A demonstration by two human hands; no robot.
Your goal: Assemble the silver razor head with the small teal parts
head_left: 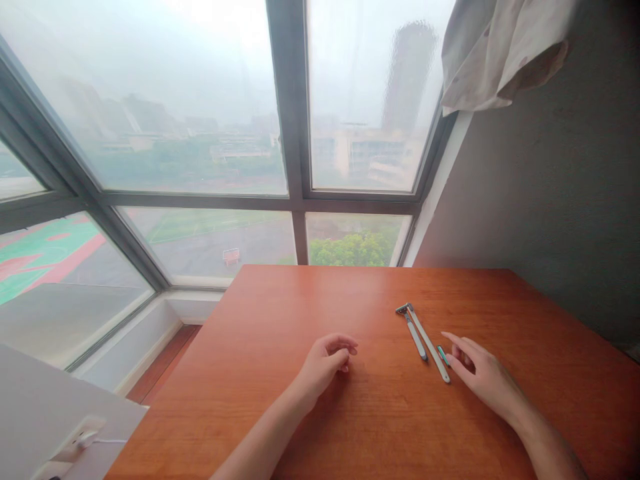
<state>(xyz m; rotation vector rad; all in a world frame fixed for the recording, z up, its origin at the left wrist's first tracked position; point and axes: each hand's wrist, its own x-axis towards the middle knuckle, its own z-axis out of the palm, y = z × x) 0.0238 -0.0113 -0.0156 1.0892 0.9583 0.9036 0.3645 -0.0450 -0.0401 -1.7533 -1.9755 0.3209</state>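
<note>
My left hand (pixel 327 360) rests on the table left of the tools, its fingers curled loosely in toward the thumb with nothing visible in them. To the right lies a razor (pixel 416 337) with a grey handle and a dark head at its far end. Close beside it is a longer, slim, pale-handled tool (pixel 430 347); its head is too small to identify. A short green piece (pixel 443 355) lies at the thumb tip of my right hand (pixel 475 367); whether they touch, I cannot tell. That hand has its index finger stretched out, apart from the thumb.
The reddish-brown wooden table (pixel 370 427) fills the lower view. Behind it are large framed windows (pixel 360 93). A grey wall (pixel 545 187) stands at the right, with a hanging pale cloth (pixel 500 53) above. A white plug (pixel 85 440) sits in a socket at lower left.
</note>
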